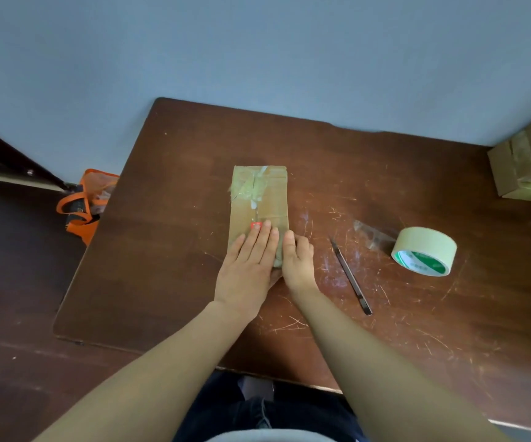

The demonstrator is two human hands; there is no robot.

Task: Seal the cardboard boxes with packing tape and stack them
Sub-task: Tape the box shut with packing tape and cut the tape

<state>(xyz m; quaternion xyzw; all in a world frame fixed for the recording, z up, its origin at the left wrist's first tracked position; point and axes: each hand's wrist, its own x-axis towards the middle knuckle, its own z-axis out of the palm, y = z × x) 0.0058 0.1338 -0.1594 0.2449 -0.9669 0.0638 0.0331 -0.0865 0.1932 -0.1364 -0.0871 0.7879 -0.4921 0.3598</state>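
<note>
Left hand (248, 266) hides the box (259, 199) end, perhaps taped

Nothing legible — tape roll (426, 241) label (421, 262) blurred

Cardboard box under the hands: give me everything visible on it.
The cardboard box is flat, brown and oblong. It lies on the table with its long axis running away from the person. Pale tape strips cross untidily over its far end, a seam runs down the middle, and a small red mark sits by the fingertips. The left hand presses flat on its near half. The right hand holds its near right edge, thumb on top. Its near end is hidden.
</note>
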